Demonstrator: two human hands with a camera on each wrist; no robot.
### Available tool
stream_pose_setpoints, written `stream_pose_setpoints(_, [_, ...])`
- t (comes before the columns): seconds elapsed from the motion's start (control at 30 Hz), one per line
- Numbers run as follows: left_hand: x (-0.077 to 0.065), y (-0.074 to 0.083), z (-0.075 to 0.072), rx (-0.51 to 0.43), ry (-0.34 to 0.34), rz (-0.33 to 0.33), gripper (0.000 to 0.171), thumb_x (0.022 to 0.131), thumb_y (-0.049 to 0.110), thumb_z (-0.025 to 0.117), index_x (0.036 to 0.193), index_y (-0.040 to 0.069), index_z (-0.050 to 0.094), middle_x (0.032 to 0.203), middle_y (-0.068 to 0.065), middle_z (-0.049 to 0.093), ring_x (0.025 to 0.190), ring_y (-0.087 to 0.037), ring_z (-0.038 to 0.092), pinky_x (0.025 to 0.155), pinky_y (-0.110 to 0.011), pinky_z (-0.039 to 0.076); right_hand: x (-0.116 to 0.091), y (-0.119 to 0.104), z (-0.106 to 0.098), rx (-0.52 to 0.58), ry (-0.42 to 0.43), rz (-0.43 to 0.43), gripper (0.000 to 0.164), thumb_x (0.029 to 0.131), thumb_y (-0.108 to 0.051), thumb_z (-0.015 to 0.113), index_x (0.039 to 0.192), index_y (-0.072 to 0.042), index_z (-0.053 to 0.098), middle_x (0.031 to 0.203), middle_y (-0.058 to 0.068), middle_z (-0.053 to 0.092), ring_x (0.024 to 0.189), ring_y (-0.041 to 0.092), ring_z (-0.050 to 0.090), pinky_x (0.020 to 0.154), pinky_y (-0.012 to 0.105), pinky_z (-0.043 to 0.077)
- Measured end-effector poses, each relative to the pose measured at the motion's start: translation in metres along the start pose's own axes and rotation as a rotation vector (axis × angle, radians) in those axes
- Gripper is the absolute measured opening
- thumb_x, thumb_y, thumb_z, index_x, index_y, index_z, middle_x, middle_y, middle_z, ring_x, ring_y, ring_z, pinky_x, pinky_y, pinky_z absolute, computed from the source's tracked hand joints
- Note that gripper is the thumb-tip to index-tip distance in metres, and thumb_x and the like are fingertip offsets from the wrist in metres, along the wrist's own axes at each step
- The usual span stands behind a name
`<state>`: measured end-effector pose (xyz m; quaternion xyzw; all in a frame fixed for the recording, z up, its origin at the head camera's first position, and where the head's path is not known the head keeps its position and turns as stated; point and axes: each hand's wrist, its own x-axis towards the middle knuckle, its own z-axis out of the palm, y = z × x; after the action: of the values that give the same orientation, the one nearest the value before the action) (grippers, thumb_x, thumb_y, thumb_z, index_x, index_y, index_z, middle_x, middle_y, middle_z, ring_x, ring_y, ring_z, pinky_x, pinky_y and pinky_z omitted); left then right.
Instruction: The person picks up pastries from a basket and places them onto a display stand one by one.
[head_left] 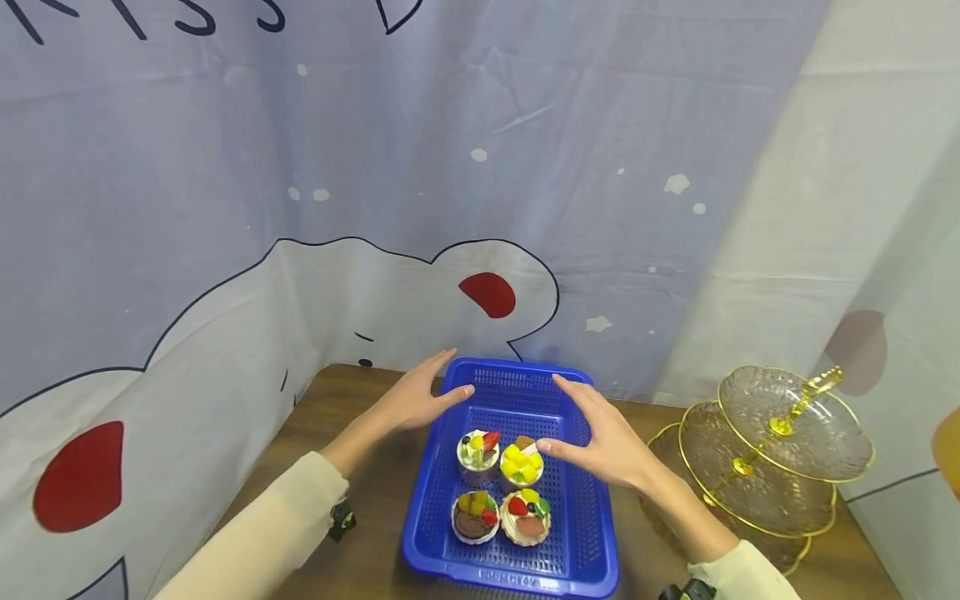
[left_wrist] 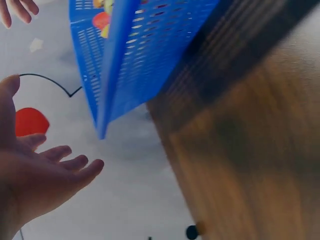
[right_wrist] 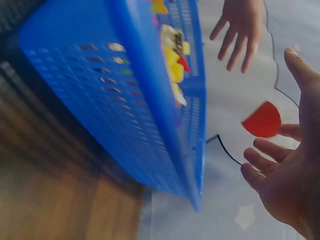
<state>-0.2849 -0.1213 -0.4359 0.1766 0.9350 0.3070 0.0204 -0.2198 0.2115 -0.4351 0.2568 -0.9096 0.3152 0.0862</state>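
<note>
A blue plastic basket (head_left: 510, 575) stands on the wooden table. Inside it are several small fruit-topped cakes: one with strawberry and kiwi-like pieces (head_left: 477, 454), one with yellow cubes (head_left: 521, 463), a chocolate tart (head_left: 474, 518) and a cream tart with a red berry (head_left: 525, 518). My left hand (head_left: 416, 398) hovers by the basket's far left rim, fingers spread, holding nothing. On the opposite side my right hand (head_left: 607, 437) hangs over the right rim, its fingers extended and holding nothing. Both wrist views show the left hand (left_wrist: 47, 170) and right hand (right_wrist: 290, 155) apart from the basket wall.
To the right of the basket stands a tiered glass stand (head_left: 795, 425) with gold rims and a gold handle. A printed curtain (head_left: 600, 208) hangs behind the table (head_left: 352, 483). A dark cable (head_left: 892, 483) runs along the right side.
</note>
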Motion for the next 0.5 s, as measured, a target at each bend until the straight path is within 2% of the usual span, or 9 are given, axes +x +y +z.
stream_pose_setpoints(0.3, [-0.014, -0.025, 0.01, -0.211, 0.024, -0.12, 0.084, 0.105, 0.054, 0.058, 0.168, 0.008, 0.026, 0.166, -0.023, 0.039, 0.152, -0.045, 0.037, 0.119, -0.069, 0.034, -0.004, -0.007, 0.032, 0.191, -0.009, -0.046, 0.088, 0.086, -0.048, 0.087, 0.158, -0.015, 0.048, 0.144, 0.001, 0.063, 0.134, 0.025, 0.059, 0.111, 0.052, 0.051])
stream_pose_setpoints(0.5, [-0.021, -0.042, 0.022, -0.385, -0.028, -0.2, 0.082, 0.106, 0.051, 0.059, 0.166, 0.005, 0.028, 0.162, -0.026, 0.042, 0.148, -0.046, 0.042, 0.118, -0.066, 0.038, -0.004, -0.015, 0.047, 0.284, -0.06, -0.011, 0.083, 0.084, -0.046, 0.089, 0.153, -0.014, 0.054, 0.141, -0.003, 0.064, 0.131, 0.024, 0.062, 0.112, 0.049, 0.05])
